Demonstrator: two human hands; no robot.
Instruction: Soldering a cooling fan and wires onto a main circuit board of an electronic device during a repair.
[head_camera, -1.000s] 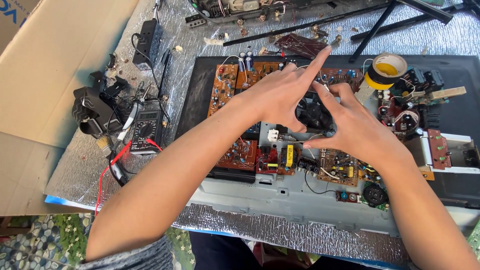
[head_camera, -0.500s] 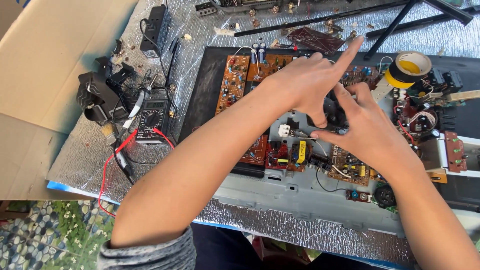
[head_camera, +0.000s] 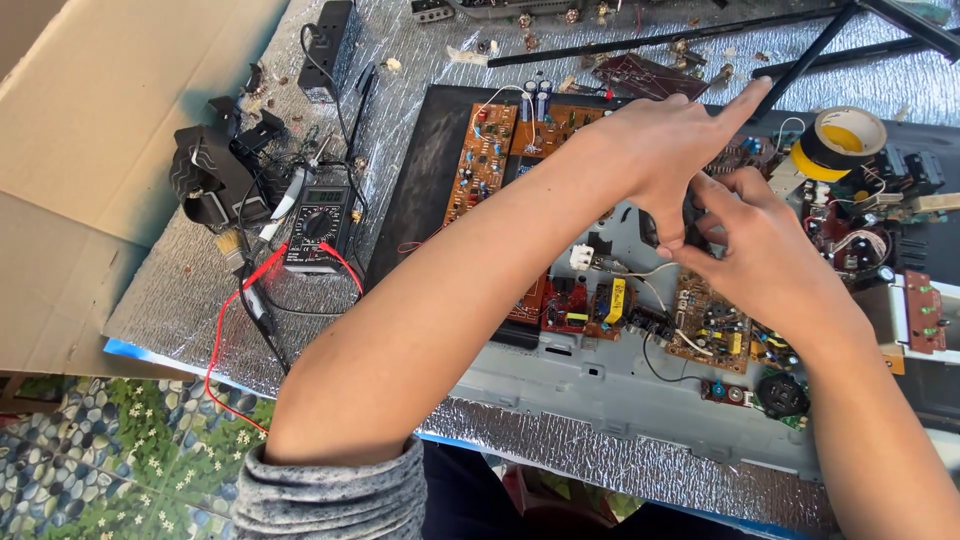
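Nearest, a grey knit sleeve (head_camera: 335, 495) covers the left upper arm, and the bare forearm runs up across the grey chassis (head_camera: 620, 400), whose front edge lies along the foil-covered bench (head_camera: 180, 290). Below the bench edge on the left, a pebble-patterned floor (head_camera: 120, 460) shows.

On the chassis just past the forearm sit a red board (head_camera: 565, 305), a yellow component (head_camera: 614, 300) and a white connector (head_camera: 581, 257) with pale wires trailing right. To the right lies a brown board (head_camera: 712, 325) crowded with small parts, and nearer the chassis rim a round black part (head_camera: 781, 393).

Above these, both hands meet over a small dark part (head_camera: 693, 222). The left hand (head_camera: 660, 150) comes in from the left, its index finger stretched out toward the upper right and its thumb bent down onto the dark part. The right hand (head_camera: 765, 245) comes up from the lower right, fingers curled around the same part from the other side. Both hands pinch it together; what the part is cannot be told, since the fingers hide most of it.

Left of the chassis, a multimeter (head_camera: 318, 228) lies on the foil with red and black leads looping toward the bench edge. Farther back stand orange boards (head_camera: 495, 150), a tape roll (head_camera: 845, 135) at right, and black rods (head_camera: 650, 45) crossing the far foil. Cardboard (head_camera: 120, 90) rises at the left.
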